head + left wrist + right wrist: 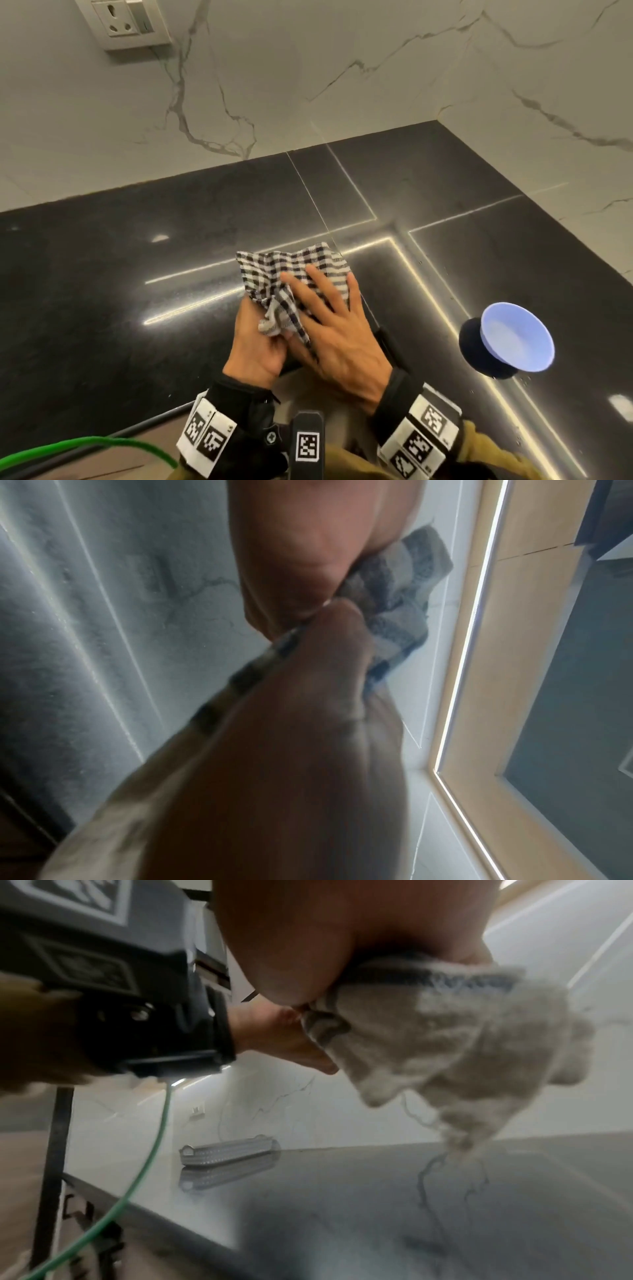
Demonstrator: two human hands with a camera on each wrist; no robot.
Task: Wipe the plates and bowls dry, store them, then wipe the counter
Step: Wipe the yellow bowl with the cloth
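1. The black-and-white checked cotton cloth (pixel 291 274) is held up over the shiny black stone counter (pixel 102 274), near the middle of the head view. In the right wrist view it hangs just above the counter, and only its loose threads may reach the top.
2. The cloth is soft and light, so it will fold and bunch with ease. It is best held by a bunched corner, with a flat hand on the rest to press it down for wiping.
3. The left hand (pixel 255 346) is curled round a bunched corner of the cloth and pinches it.
4. The right hand (pixel 337 329) is laid flat on the cloth with its fingers straight and spread. Nothing is gripped by it.
5. A small pale blue plastic bowl (pixel 517 335) is seen at the right, tipped over with its open side turned up and to the left. It looks light and may be slippery if wet, so it is best taken by its rim.
6. A few water drops (pixel 524 382) are seen near the bowl, so that part of the counter may be wet.
7. What the bowl rests on is hard to make out; a dark round shape (pixel 471 339) is seen behind it.
8. Both wrist views are blurred. A grey slotted rack (pixel 227 1150) is seen far off by the wall, but what is in it cannot be told.
9. No plates are seen.
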